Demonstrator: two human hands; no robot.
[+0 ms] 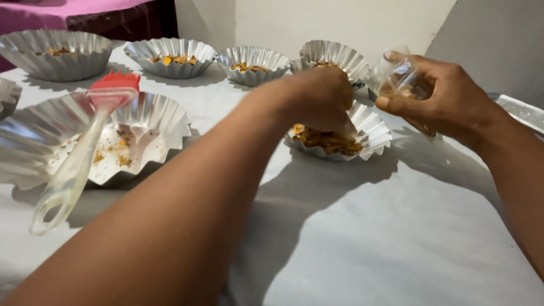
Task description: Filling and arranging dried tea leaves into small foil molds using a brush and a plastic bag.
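White-covered table [362,238], wall behind. Fluted foil mould [371,133] with yellow-brown filling sits toward far edge, directly under your left hand [317,99], fingers bunched down into filling. Your right hand [447,99], just right of mould, grips small clear cup [396,73]. Left hand nearer.

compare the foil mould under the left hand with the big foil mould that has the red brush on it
The small fluted silver foil mould under the left hand holds a heap of golden crumbly filling; the larger fluted foil mould holds only scattered crumbs on a pale base. The small one has fingers pressing into it; the larger one carries a red-bristled brush with a clear handle leaning across its rim. Both are shiny, fluted and upright on the white table.
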